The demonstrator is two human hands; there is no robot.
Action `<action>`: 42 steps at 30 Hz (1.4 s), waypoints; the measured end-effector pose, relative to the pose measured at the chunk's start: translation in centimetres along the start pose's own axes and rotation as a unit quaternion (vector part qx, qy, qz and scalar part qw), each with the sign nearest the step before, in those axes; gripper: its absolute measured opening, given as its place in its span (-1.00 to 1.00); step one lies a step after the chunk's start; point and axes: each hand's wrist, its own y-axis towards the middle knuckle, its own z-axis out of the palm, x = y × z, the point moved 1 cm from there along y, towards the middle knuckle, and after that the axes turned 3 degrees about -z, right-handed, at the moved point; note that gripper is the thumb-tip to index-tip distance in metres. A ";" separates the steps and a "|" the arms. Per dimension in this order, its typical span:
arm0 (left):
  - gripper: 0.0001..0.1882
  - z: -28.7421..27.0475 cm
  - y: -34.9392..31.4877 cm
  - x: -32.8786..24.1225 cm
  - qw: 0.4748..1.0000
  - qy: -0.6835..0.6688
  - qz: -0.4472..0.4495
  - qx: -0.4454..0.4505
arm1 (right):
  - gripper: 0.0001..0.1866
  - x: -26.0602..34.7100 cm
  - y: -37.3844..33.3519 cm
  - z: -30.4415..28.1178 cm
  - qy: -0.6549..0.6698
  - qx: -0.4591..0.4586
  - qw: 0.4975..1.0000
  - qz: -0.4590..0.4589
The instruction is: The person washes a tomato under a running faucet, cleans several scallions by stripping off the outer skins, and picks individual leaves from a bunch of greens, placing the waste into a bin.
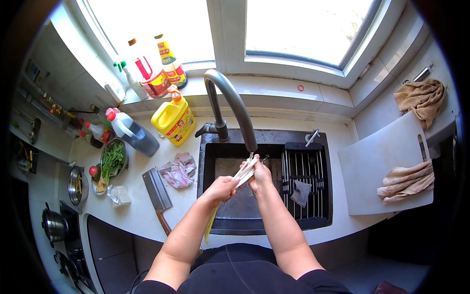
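The arched faucet is grey metal with a soft, satin sheen. The dark sink looks matt, its drying rack made of shiny metal rods. Pale stalks look smooth. The white table is smooth, with low gloss. A cleaver pairs a dull metal blade with a wooden handle. The yellow jug is glossy plastic; the bag, thin crinkled plastic. The cutting board resembles smooth plastic. The patterned rag, brown towel and beige cloth are rumpled fabric. Sill tiles shine.
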 end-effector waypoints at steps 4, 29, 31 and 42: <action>-0.64 -0.2 0.0 0.1 0.999 -0.012 -0.025 -0.029 | -0.62 0.6 -0.9 1.1 0.076 0.052 0.995 0.025; -0.63 0.4 3.7 0.4 0.979 0.008 0.184 -0.090 | -0.74 3.6 -2.8 2.9 0.027 0.197 0.979 -0.035; -0.62 0.4 3.9 0.4 0.980 0.004 0.180 -0.089 | -0.67 3.4 -2.3 2.2 -0.043 0.221 0.972 -0.067; -0.43 1.2 2.9 -1.5 0.993 -0.020 0.093 -0.066 | -0.75 3.1 -2.2 2.7 0.032 0.122 0.992 -0.002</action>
